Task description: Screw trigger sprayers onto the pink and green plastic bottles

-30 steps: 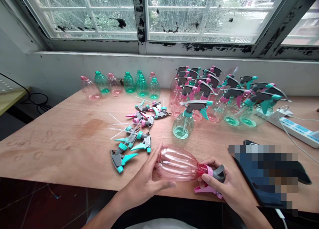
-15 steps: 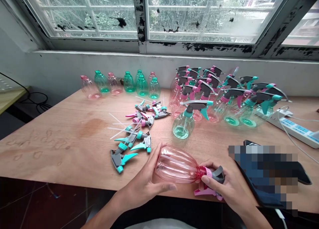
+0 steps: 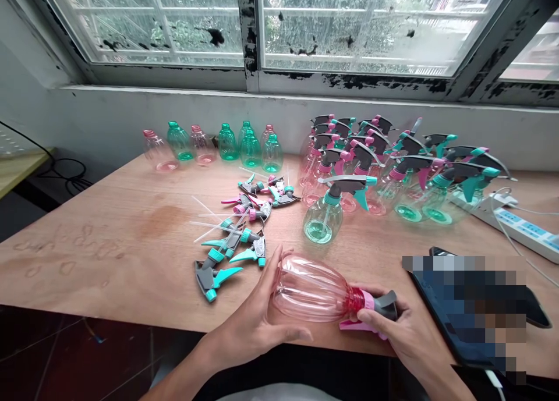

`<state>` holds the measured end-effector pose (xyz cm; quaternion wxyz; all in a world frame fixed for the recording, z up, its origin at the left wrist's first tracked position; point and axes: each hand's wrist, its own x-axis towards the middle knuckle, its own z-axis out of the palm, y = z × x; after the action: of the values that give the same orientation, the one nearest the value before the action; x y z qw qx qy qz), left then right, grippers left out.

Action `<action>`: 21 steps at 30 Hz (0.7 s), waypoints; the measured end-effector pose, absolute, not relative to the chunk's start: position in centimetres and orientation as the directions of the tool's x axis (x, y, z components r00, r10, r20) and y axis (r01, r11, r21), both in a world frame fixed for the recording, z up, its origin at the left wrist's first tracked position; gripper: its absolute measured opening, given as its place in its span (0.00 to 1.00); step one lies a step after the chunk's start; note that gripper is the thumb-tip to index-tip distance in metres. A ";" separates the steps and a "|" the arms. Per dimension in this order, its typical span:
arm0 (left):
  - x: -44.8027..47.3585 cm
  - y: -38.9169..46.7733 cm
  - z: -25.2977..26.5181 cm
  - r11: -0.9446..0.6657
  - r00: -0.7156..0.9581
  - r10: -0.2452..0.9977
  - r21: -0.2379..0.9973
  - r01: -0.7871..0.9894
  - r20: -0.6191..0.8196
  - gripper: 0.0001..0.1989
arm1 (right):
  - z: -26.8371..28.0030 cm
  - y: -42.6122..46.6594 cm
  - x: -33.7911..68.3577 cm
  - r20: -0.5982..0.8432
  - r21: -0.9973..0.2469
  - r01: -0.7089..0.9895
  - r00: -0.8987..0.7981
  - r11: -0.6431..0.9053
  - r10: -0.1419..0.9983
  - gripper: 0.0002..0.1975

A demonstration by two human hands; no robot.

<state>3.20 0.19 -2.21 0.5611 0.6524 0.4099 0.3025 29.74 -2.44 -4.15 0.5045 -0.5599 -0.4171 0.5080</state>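
At the table's [image 3: 144, 273] near edge, my left hand [image 3: 251, 325] loosely cups the base of a sideways pink bottle [image 3: 312, 290], thumb spread wide; my right hand [image 3: 397, 325] grips its pink-and-grey spray head [image 3: 385, 305]. A dark device [image 3: 456, 325] lies toward the near right corner. Loose spray heads [image 3: 215, 255] sprawl mid-table; uncapped bottles [image 3: 250, 151] line the far edge's left, spray-topped bottles [image 3: 324, 223] its right.
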 end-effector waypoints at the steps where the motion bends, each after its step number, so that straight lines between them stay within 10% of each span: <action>1: 3.2 0.2 -2.1 -0.015 0.482 0.872 0.982 0.189 -0.080 0.60 | -4.0 -2.5 29.6 -0.149 -0.988 -0.052 0.128 -0.143 0.981 0.17; 21: 3.2 0.3 -2.2 -0.052 0.500 0.864 0.978 0.202 -0.057 0.54 | -5.2 -2.3 30.6 -0.217 -0.972 -0.097 -0.001 -0.216 0.976 0.19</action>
<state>3.18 0.30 -2.18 0.5584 0.6620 0.4025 0.2965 30.57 -2.28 -5.16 0.4683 -0.5293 -0.4154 0.5727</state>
